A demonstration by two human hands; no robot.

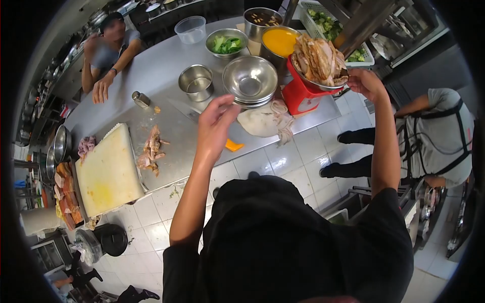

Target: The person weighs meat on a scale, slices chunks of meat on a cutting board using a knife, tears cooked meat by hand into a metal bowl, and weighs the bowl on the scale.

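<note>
A red scale [303, 98] stands at the right end of the steel table, with a metal bowl of sliced meat [319, 60] on top. My right hand [365, 84] is at the bowl's right rim, its fingers bent against the edge. In the air over the table is my left hand [218, 118], fingers loosely apart and nothing held. Just beyond it sit stacked metal bowls [250, 81] and an empty steel pot [196, 82]. A pale cloth [262, 119] lies by the scale's base. Near my left wrist rests an orange piece [234, 145].
A cutting board [108, 169] and meat scraps [150, 151] lie at left. A shaker [141, 99] stands farther back. Behind are a bowl of greens [226, 44] and a pot of orange liquid [279, 41]. One person leans at the far left edge; another stands at right.
</note>
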